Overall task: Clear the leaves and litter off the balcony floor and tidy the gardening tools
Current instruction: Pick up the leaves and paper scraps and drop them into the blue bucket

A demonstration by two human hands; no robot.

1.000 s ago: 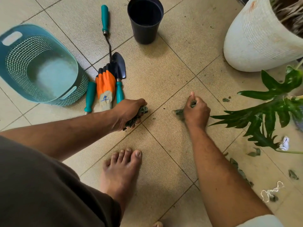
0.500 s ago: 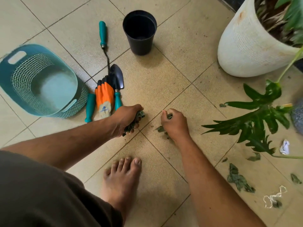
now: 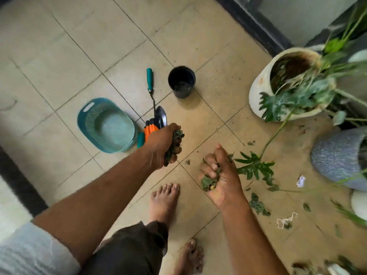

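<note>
- While both feet (image 3: 164,203) stand bare on the tiled floor (image 3: 59,62), left hand (image 3: 161,145) is clenched round a wad of leaves (image 3: 174,145), held above the tiles.
- Right hand (image 3: 220,175) grips a second clump (image 3: 208,181), palm turned up, fingers (image 3: 210,167) curled over it.
- Loose scraps (image 3: 258,205) lie on the floor right of that hand, near a string (image 3: 286,221) and a paper bit (image 3: 300,180).
- Teal basket (image 3: 83,120) sits left, just beside the orange gloves (image 3: 150,129).
- Trowel (image 3: 160,115) and a teal-handled tool (image 3: 150,80) lie by the gloves; details blurred.
- Black pot (image 3: 181,90) stands upright beyond the tools.
- White planter (image 3: 258,92) and grey planter (image 3: 335,155) sit at right; a green frond (image 3: 256,167) hangs down next to the right hand.
</note>
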